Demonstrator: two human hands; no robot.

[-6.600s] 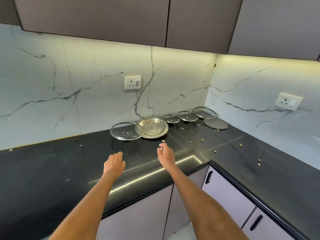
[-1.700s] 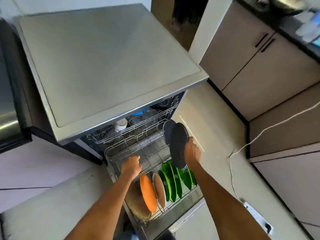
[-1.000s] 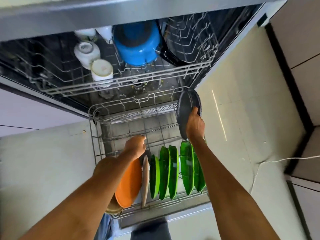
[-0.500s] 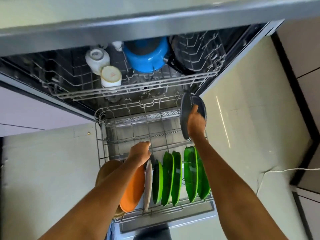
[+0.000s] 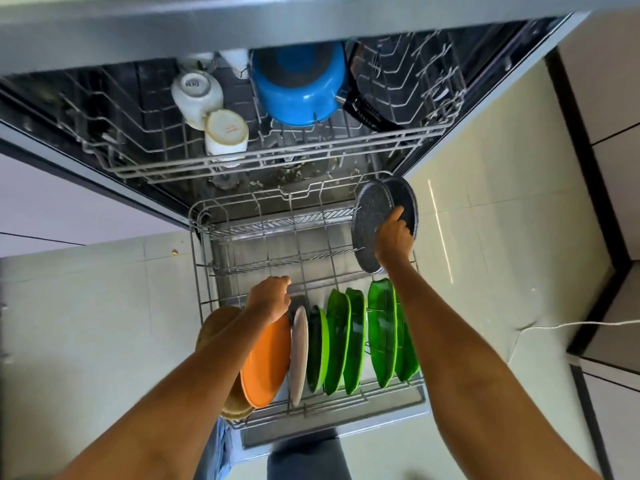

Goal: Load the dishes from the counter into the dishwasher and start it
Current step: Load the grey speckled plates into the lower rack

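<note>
Two dark speckled plates (image 5: pixel 372 220), held upright one against the other, are gripped in the right hand (image 5: pixel 393 239), with fingers curled over their near edge and the index finger stretched up across the face of the rear one. They hang over the far right part of the pulled-out lower rack (image 5: pixel 204 271) of the open dishwasher (image 5: pixel 242 22), their lower edge down among the wires; whether they rest on the rack cannot be told.

The left hand (image 5: pixel 270 299) is loosely clenched with fingers curled under, above the rack floor at the far end of a row of standing plates; whether it grasps a wire or a plate edge is hidden by the knuckles.

Just below the left hand stand an orange plate (image 5: pixel 266 365) and a pale plate (image 5: pixel 298 355), with a tan dish (image 5: pixel 214 323) partly hidden under the left forearm. Between the two forearms stand the green plates (image 5: pixel 346 341), all on edge in the near half of the rack.

Beyond both hands, the upper rack (image 5: pixel 277 161) holds two upturned white cups (image 5: pixel 207 105), a blue pot (image 5: pixel 298 88) lying on its side, and a black item (image 5: pixel 367 109) beside the pot. To the right of the right arm a white cable (image 5: pixel 571 325) trails across the tiled floor (image 5: pixel 485 237).
</note>
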